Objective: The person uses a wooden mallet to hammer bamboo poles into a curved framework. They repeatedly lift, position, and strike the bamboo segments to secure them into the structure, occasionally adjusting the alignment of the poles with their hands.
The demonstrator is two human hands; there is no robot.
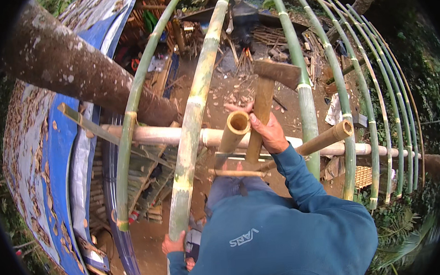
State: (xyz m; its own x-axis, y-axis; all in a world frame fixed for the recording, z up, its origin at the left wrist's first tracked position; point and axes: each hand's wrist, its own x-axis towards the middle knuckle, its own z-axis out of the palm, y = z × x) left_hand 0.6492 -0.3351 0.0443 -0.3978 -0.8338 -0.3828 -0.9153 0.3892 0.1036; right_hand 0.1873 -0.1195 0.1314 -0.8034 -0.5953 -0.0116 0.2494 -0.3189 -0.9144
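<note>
While the right hand (269, 134) wraps tight around a wooden mallet (270, 91) beside a hollow bamboo post (235, 131), the left hand (173, 243) clasps a green bamboo pole (191, 124).

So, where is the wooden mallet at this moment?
In the head view, the wooden mallet is right of centre, raised in the right hand, just right of the open-ended bamboo tube.

The left hand (173, 245) shows only its knuckles at the near end of a green bamboo pole (191, 124); its fingers and grip are hidden behind the pole and the blue sleeve. The right hand (266, 129) covers the middle of the wooden mallet's (272, 91) handle. The bamboo arches (379, 102) on the far right blur together at the rim.
</note>
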